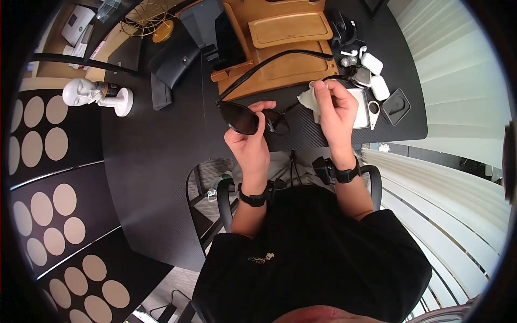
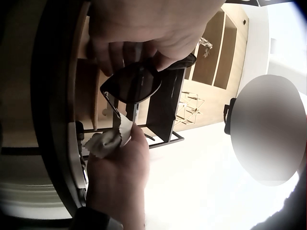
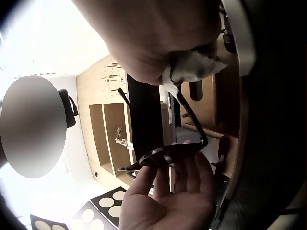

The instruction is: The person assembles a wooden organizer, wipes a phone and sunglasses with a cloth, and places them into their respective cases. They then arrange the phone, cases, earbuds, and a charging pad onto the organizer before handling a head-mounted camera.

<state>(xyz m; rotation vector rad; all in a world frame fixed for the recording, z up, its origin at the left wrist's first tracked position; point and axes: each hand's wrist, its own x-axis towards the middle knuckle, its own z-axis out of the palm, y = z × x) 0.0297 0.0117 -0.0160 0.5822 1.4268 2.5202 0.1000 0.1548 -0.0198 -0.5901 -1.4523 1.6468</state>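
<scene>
My left hand [image 1: 250, 148] pinches a pair of black sunglasses [image 1: 239, 118] by the front, thumb on a dark lens. One temple arm sweeps up and across over the wooden organizer in the head view. With its thumb and fingers my right hand [image 1: 339, 113] pinches a pale, jagged-edged cloth [image 1: 309, 101]. The cloth [image 2: 108, 142] wraps the far part of the other temple arm in the left wrist view. Between cloth and frame, the bare stretch of that temple arm [image 3: 192, 115] shows in the right wrist view.
Behind the hands stands a brown wooden organizer [image 1: 291, 29] on the black desk [image 1: 151, 161]. White earbud cases [image 1: 379, 88], a white tray [image 1: 360, 107] and a dark tray [image 1: 396, 107] lie at the right. A white figurine [image 1: 125, 102] and black case [image 1: 175, 64] are at the left.
</scene>
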